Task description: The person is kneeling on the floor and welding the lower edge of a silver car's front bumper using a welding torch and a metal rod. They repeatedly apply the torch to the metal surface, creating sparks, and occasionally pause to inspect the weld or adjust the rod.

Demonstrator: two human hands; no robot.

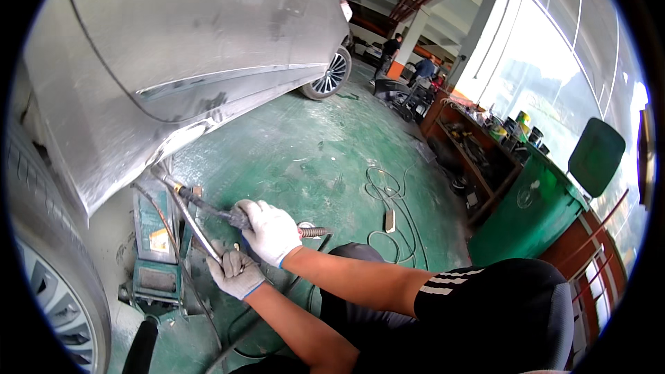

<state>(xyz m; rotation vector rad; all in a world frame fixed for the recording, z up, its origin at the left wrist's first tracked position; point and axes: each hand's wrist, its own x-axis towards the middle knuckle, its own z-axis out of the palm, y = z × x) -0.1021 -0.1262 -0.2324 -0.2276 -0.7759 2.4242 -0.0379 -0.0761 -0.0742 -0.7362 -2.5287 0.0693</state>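
Observation:
Both my hands wear white work gloves, low in front of a silver-grey car. My right hand is closed round a dark, gun-like tool with a corrugated hose behind it; its exact kind is unclear. The tool's front end points at the crumpled, bare-metal edge of the car's sill. Just below, my left hand grips a shiny metal bar that slants up toward the same spot. Whether either tip touches the sill is hard to see. A green floor jack stands beside my left hand.
Cables and a hose run below my hands, and a coiled cable lies on the green floor. The rear wheel is close on the left. To the right stand a green bin and a cluttered shelf. People are far back.

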